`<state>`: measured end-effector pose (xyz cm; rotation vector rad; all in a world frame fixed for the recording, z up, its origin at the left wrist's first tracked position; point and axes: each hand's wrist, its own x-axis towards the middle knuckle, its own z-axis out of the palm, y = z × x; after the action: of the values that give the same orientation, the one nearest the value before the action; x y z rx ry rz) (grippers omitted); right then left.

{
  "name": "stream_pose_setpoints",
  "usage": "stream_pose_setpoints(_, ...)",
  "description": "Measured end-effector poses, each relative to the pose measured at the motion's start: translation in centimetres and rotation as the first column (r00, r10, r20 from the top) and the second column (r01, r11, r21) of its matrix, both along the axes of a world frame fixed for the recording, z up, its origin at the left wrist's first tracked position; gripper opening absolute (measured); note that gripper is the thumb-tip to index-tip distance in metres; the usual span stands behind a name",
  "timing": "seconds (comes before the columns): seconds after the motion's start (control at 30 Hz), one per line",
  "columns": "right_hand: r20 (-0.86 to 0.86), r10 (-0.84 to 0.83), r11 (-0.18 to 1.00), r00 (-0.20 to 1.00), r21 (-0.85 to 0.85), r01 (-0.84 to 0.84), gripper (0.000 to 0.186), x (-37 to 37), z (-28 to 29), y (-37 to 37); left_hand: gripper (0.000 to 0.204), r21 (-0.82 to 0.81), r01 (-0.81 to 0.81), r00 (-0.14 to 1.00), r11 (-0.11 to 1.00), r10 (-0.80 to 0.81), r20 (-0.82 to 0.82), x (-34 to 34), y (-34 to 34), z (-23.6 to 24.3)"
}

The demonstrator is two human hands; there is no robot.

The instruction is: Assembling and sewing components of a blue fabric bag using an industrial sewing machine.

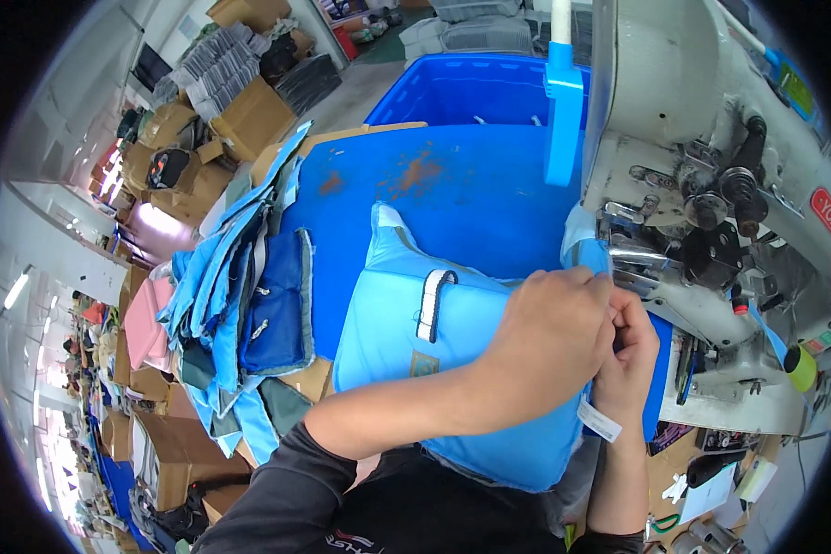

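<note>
A light blue sewn fabric piece, like a bag panel, spreads over the blue work surface and my lap. It carries a white strap loop with dark edges and a small tan patch. My left hand reaches across it, fingers closed on its edge beside the sewing machine. Close against it, my right hand pinches the same edge, with its fingertips partly hidden behind the left. A white label hangs from the fabric beside my right wrist. Fabric also lies at the machine's metal sewing parts.
Left of the panel lies a stack of blue fabric pieces, with a dark blue zipped pocket. Beyond the blue table stands a blue plastic bin. A light blue holder hangs beside the machine. Green-handled scissors lie lower right.
</note>
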<state>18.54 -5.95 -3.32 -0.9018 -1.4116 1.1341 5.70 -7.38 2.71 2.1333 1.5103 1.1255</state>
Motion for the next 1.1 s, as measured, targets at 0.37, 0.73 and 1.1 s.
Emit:
stream_pose_setpoints(0.37,0.021,0.043,0.999,0.999,-0.031,-0.042,0.019,0.3,0.0,1.2,0.012,0.077,-0.051,0.998,0.996,0.049,0.025,-0.2,0.8,-0.6)
stream_pose_setpoints(0.73,-0.099,0.054,0.976,0.994,-0.206,-0.073,0.015,0.7,1.5,1.8,0.026,0.093,0.020,0.999,0.995,-0.015,-0.050,-1.9,1.0,-0.6)
stream_pose_setpoints(1.1,0.388,0.062,0.998,0.920,-0.036,-0.053,0.033,1.6,3.5,-0.6,0.031,-0.152,0.170,0.962,0.974,-0.131,0.239,-3.8,1.2,-0.7)
